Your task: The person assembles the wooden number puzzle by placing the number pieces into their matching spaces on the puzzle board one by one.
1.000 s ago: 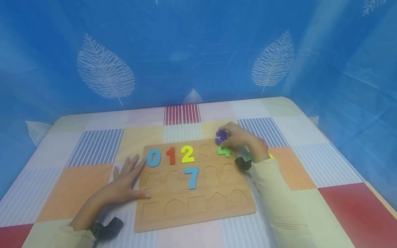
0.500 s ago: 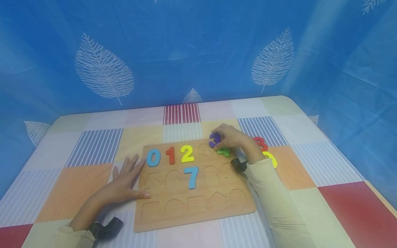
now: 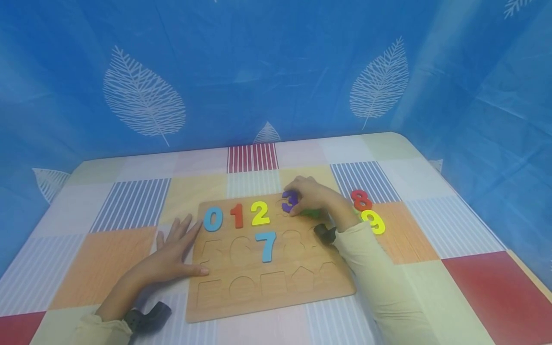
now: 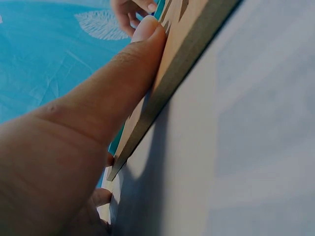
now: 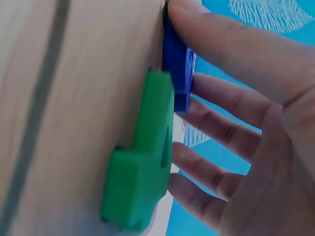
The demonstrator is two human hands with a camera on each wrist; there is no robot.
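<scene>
My right hand [image 3: 311,194] pinches a purple number 3 [image 3: 290,201] between thumb and fingers, over the 3-shaped recess in the top row of a wooden puzzle board [image 3: 276,309]. In the right wrist view the 3 [image 5: 178,64] is close to the board's surface, beside the green number 4 [image 5: 142,167]. With fingers spread, my left hand [image 3: 172,256] rests at the board's left edge, its thumb [image 4: 133,54] on the board's top face. A blue 0 [image 3: 213,219], red 1 [image 3: 237,216] and yellow 2 [image 3: 260,213] sit in the top row; a light blue 7 [image 3: 266,247] is in the middle row.
Right of the board, a red 8 [image 3: 361,200] and a yellow 9 [image 3: 373,222] lie on the patchwork cloth [image 3: 470,290]; a bit of green beside them is mostly hidden by the right arm. A blue leaf-print curtain [image 3: 267,72] hangs behind the table.
My right hand has carried the purple 3 leftward and a little nearer, from beyond the 4 to its recess. The 8 and 9 have come into view. The left hand stays put.
</scene>
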